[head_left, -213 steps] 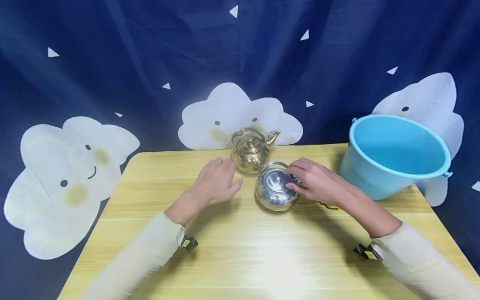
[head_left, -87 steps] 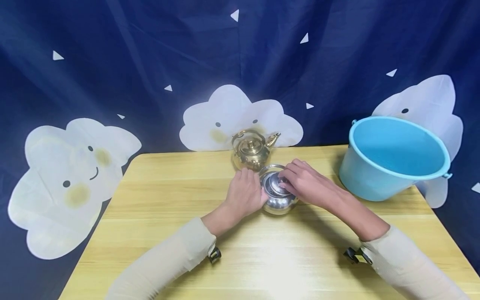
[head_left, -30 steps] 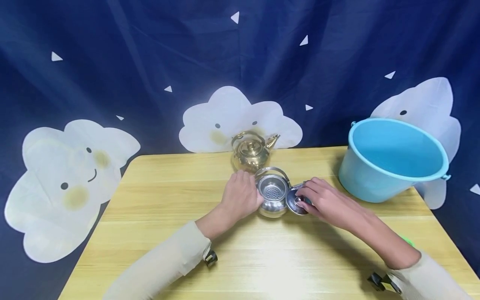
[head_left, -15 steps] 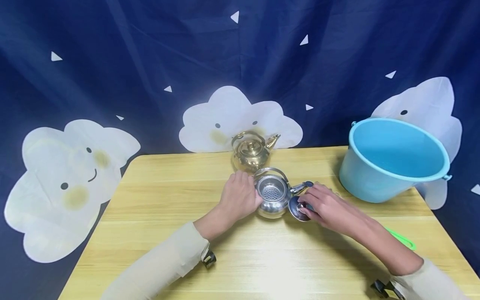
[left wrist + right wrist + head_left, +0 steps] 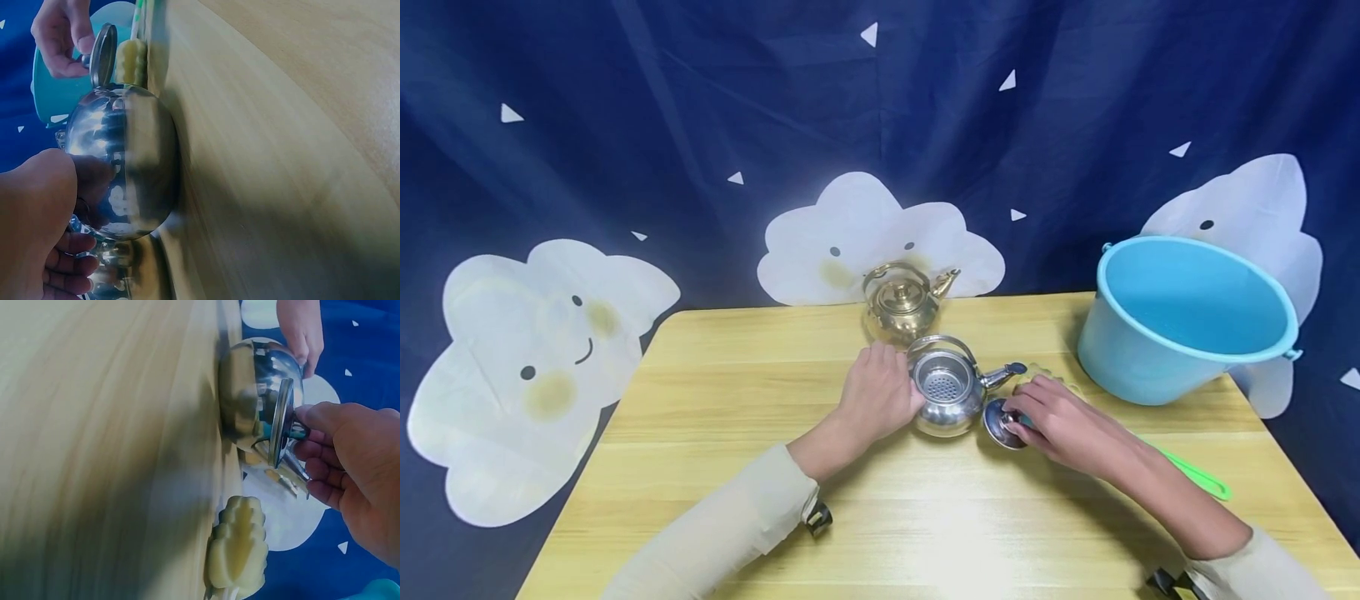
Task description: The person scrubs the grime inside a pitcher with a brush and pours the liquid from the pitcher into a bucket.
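A silver teapot (image 5: 951,418) stands uncovered on the table, its perforated strainer (image 5: 942,386) showing in the mouth. My left hand (image 5: 878,390) holds it at the side away from the spout, the thumb against the upper body and the other fingers bent behind. To the right, my right hand (image 5: 1063,427) pinches the knob of the round lid (image 5: 281,422) between thumb and fingers. The lid hangs tilted just below the spout, its disc facing the teapot. A gold teapot (image 5: 901,318) with its lid on stands right behind the silver one.
A sponge brush with a yellow ribbed head (image 5: 239,550) and a green handle (image 5: 1201,478) lies under my right forearm. The light blue bucket (image 5: 1150,350) stands at the back right. Behind the wooden table (image 5: 737,350) hangs a blue curtain (image 5: 700,100) with cloud prints.
Earlier the lid sat on the silver teapot; my right hand has lifted it off and carried it right, uncovering the strainer. My left hand has moved from beside the teapot onto it.
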Tool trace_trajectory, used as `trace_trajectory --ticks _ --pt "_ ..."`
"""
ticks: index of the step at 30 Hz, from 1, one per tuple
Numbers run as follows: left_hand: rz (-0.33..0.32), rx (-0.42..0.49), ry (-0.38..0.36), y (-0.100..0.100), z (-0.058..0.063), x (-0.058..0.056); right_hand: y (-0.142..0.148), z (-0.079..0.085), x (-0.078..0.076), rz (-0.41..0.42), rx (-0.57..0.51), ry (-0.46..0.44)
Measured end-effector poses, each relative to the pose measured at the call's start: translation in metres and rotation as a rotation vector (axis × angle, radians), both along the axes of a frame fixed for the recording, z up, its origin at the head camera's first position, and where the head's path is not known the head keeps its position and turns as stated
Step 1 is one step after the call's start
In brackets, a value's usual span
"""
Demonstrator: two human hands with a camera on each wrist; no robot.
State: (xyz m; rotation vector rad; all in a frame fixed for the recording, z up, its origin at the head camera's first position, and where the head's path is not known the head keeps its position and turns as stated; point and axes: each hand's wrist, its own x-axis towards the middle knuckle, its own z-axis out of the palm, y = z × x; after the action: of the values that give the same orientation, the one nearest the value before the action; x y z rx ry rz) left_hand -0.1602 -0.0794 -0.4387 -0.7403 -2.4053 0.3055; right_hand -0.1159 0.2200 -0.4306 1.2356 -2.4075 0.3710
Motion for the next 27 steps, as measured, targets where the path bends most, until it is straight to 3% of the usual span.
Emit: trace_trajectory --ticks 8,27 --pt "0.023 -0.009 -0.089 -0.001 -0.001 0.0 0.003 -0.007 0.001 0.0 0.017 0.002" --pt "0.049 -0.045 -0.123 -0.002 0.003 0.002 0.004 -0.021 0.003 -0.038 0.097 -0.025"
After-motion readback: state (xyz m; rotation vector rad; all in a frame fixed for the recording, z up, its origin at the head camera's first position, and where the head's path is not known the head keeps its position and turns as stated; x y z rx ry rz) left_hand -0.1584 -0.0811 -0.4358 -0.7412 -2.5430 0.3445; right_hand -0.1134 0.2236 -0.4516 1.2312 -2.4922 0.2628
